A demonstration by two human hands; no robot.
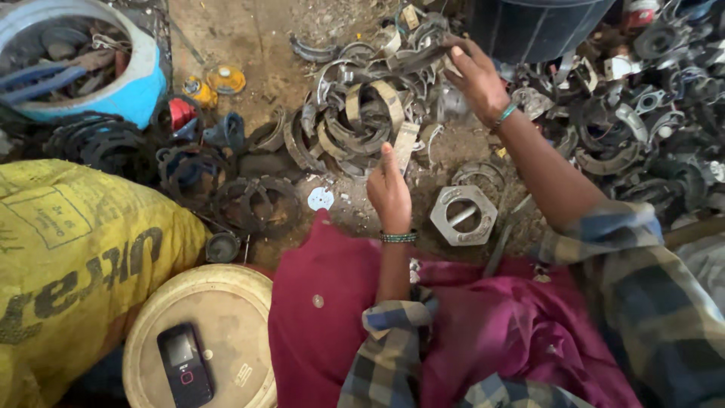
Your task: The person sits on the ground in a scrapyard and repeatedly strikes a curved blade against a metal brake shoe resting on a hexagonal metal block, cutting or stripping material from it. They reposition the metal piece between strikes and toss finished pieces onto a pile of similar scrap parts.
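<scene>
Holding a flat curved metal strip point(405, 145) by its near end, my left hand point(390, 193) pinches it — stiff, light, probably sharp-edged. My right hand point(476, 75) grasps a dark curved piece point(423, 57) on the far scrap pile point(355, 121).

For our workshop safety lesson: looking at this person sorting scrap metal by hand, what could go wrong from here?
1. Both the left hand and right hand are bare among curved metal scrap pieces; edges might cut.
2. The heavy hexagonal metal part lies close by the lap and could be knocked.
3. The phone on the round lid might slide off.
</scene>
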